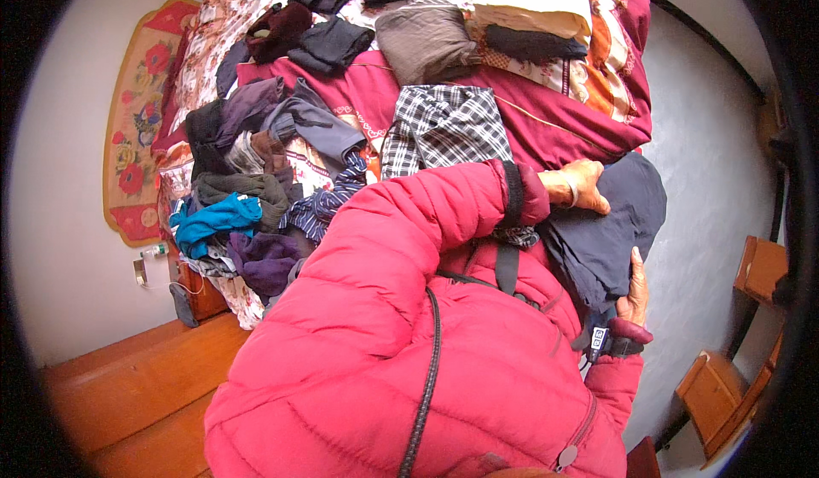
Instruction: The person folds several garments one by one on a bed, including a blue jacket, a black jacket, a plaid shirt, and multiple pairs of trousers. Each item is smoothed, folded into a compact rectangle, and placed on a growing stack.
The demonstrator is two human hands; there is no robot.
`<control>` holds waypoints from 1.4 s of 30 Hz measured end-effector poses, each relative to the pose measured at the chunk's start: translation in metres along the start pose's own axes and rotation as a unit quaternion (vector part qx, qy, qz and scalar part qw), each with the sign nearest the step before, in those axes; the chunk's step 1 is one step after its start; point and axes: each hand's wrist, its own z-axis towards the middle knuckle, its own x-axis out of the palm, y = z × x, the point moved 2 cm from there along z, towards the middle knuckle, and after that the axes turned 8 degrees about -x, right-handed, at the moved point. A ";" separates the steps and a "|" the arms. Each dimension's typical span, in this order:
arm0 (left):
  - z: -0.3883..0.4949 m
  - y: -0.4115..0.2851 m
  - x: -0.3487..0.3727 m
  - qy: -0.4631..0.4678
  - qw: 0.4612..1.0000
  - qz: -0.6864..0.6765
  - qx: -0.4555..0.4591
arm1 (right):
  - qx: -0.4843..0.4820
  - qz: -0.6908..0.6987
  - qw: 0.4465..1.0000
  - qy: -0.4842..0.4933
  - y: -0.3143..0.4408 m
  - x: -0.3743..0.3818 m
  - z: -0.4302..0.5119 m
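Observation:
A dark grey-blue cloth garment [601,228] lies over the right corner of the bed, between my hands. My left hand [581,187], reaching across from the pink sleeve, rests on its upper left part with the fingers bent. At its lower right edge is my right hand [635,289], thumb or finger pointing up along the cloth; most of its fingers are hidden. Whether either hand grips the fabric cannot be told. A black-and-white checked garment [448,126] lies to the left, partly behind my sleeve.
Loose clothes [256,190], among them a turquoise one [217,222], are heaped on the bed's left side. Folded garments [425,36] lie farther back on the maroon cover [550,120]. Wooden chairs [710,382] stand at the right, and a wooden board [147,388] is at lower left.

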 end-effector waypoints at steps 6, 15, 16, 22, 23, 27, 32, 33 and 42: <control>-0.034 -0.006 -0.015 0.209 0.924 -0.284 -0.146 | 0.014 0.105 0.994 0.020 0.037 0.018 -0.003; -0.101 -0.029 -0.089 0.220 0.825 -0.521 0.001 | -0.107 0.022 0.992 0.066 0.053 0.063 0.018; -0.107 -0.023 -0.101 0.183 0.817 -0.547 0.015 | -0.120 -0.014 0.990 0.078 0.049 0.065 0.019; -0.119 0.013 -0.123 0.082 0.797 -0.593 0.077 | 0.014 -0.060 0.973 0.225 0.014 0.082 0.020; -0.117 0.014 -0.118 0.082 0.798 -0.593 0.073 | -0.003 -0.088 0.971 0.221 0.009 0.084 0.022; -0.109 0.002 -0.096 0.124 0.767 -0.621 0.101 | -0.032 -0.022 0.984 0.175 0.007 0.085 0.029; -0.115 -0.006 -0.072 0.129 0.788 -0.598 0.074 | 0.028 0.055 0.985 0.163 0.014 0.093 0.023; -0.117 -0.004 -0.071 0.122 0.796 -0.590 0.054 | 0.052 0.044 0.988 0.141 0.014 0.098 0.020; -0.124 0.010 -0.145 0.034 0.793 -0.593 0.132 | -0.167 -0.165 0.916 0.324 0.066 0.197 0.027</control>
